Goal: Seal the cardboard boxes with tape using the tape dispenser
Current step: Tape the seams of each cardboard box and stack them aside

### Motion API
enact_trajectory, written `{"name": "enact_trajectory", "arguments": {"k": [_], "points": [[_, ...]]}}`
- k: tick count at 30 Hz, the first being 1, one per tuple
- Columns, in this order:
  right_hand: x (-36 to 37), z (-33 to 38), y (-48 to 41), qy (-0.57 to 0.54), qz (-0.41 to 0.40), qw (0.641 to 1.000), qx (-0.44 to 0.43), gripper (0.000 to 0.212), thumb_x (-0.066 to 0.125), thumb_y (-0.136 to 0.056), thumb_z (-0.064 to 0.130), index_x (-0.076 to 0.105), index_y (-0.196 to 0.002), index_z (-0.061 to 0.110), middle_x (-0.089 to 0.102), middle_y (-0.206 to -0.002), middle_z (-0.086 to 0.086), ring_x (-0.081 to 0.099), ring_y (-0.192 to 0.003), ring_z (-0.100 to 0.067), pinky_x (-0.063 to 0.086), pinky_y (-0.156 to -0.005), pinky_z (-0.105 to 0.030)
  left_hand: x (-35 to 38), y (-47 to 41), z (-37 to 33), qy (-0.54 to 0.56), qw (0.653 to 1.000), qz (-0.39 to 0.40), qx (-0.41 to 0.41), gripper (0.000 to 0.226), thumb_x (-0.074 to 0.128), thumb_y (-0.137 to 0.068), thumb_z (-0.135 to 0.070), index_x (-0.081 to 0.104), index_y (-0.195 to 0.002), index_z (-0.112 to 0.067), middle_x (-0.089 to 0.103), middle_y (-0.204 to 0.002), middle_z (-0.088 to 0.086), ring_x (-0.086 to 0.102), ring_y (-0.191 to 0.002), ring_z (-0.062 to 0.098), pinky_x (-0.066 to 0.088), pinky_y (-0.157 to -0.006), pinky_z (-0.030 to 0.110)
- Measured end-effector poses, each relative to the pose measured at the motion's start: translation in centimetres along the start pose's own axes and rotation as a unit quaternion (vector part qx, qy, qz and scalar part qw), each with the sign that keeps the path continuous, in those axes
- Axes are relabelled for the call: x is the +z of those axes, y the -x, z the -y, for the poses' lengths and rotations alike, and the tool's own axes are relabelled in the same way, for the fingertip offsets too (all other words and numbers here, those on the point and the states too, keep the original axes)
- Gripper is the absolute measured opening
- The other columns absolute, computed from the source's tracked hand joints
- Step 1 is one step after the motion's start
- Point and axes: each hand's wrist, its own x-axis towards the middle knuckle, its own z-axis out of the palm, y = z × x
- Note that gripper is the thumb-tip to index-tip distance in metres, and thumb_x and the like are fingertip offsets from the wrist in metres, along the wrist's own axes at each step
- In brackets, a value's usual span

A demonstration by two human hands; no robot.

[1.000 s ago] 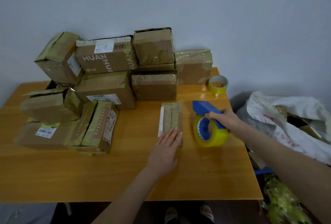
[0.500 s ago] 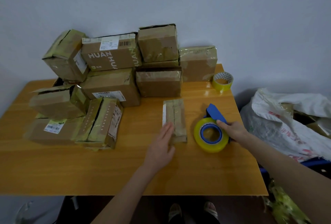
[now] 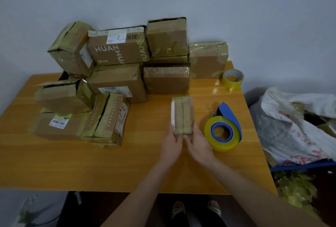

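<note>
Seemingly the job is somewhere in the middle. The small box lies flat on the worktop, front and centre, with a glossy yellowish strip over its top seam, so that seam looks taped already. Both hands are on its near end: the left hand lies against the left corner and the right hand against the right one. Their fingers look stretched rather than curled, pressing the box between them, though the thumbs are hard to read. Whether they are smoothing tape ends or about to turn or move the box cannot be told.

The dispenser, blue with a yellow roll, lies on its side just right of the box, and neither hand touches it. A spare roll stands at the far right corner of the worktop.

The pile against the wall fills the back left. Most boxes there carry yellowish tape, yet at least 3 on the left show dark gaps at flap or seam, so they probably need more. A white bag sits off the worktop, to the right.
</note>
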Motion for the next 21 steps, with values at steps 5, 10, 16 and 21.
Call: {"name": "enact_trajectory", "arguments": {"k": [5,10,16,21], "points": [[-1.4,-0.6,-0.5,0.007,-0.013,1.000,-0.006,0.067,0.046,-0.098,0.042,0.017,-0.154,0.020,0.058,-0.132,-0.004,0.061,-0.109,-0.022,0.055,-0.085,-0.040,-1.7,-0.4,1.6,0.005,1.000,-0.019,0.019,0.043,0.054,-0.097,-0.030,0.047,-0.139,-0.023,0.047,-0.114,-0.007,0.054,-0.108,0.012,0.049,-0.086,0.022],[-2.9,-1.1,-0.5,0.015,-0.040,0.999,-0.010,0.062,0.056,-0.096,0.038,0.030,-0.150,0.022,0.067,-0.107,-0.003,0.065,-0.091,-0.019,0.057,-0.074,-0.034,-2.2,-0.8,2.1,-0.001,0.999,-0.051,0.004,0.038,0.061,-0.093,-0.030,0.057,-0.129,-0.022,0.060,-0.081,-0.005,0.055,-0.071,0.005,0.042,-0.057,0.010],[-2.6,-1.3,-1.0,0.017,-0.053,0.998,-0.004,0.064,0.064,-0.092,0.021,0.035,-0.149,0.027,0.070,-0.100,-0.004,0.063,-0.088,-0.016,0.053,-0.079,-0.027,-2.0,-1.3,2.4,-0.006,0.999,-0.052,0.000,0.035,0.071,-0.085,-0.023,0.064,-0.118,-0.017,0.065,-0.077,-0.003,0.061,-0.073,0.009,0.047,-0.064,0.016],[-2.9,-1.4,-1.3,0.132,-0.040,0.990,-0.024,0.060,0.065,-0.090,0.034,0.038,-0.143,0.026,0.070,-0.100,-0.002,0.065,-0.091,-0.020,0.056,-0.075,-0.034,-1.3,-1.3,2.3,-0.084,0.995,-0.059,0.015,0.034,0.075,-0.081,-0.025,0.058,-0.109,-0.015,0.052,-0.068,-0.012,0.051,-0.064,0.005,0.045,-0.060,0.019]]}}
